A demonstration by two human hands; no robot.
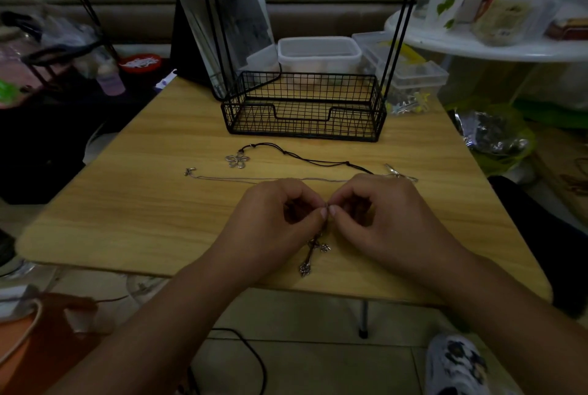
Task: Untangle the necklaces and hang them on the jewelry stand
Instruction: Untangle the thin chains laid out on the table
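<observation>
Our left hand (273,219) and right hand (378,213), fingers curled, thumbs meeting, pinch the thin silver cross-pendant necklace (313,251) above the light wooden table (143,203).

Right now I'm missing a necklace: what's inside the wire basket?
Nothing shows inside the wire basket, only table through its mesh. Its back corners are hard to make out.

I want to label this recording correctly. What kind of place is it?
Probably a lived-in room at home: a low wooden table, a sofa behind it, and plastic food boxes among household clutter.
</observation>
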